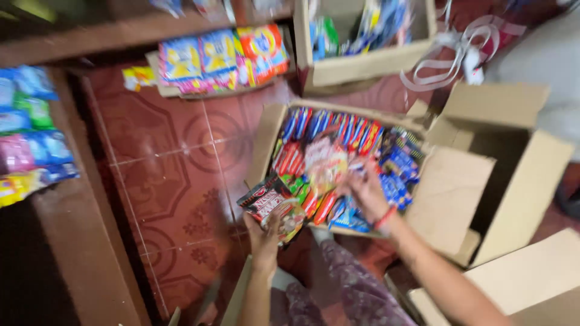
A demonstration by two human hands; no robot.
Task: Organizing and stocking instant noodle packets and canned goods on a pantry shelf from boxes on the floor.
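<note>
An open cardboard box (pixel 266 142) on the floor is packed with colourful snack packets (pixel 338 130). My left hand (pixel 266 232) grips a dark red and black packet (pixel 269 202) at the box's near left corner. My right hand (pixel 365 193), with a red band at the wrist, reaches into the box and touches a pale pink packet (pixel 323 166) lying on top of the others. The picture is blurred, so the right hand's fingers are hard to make out.
A second box (pixel 362 66) with packets stands behind. Empty cardboard boxes (pixel 513 175) lie to the right. More packets (pixel 220 57) sit on cardboard at the back, and others (pixel 30 136) line a wooden shelf at left. Red patterned floor tiles (pixel 175 175) lie between.
</note>
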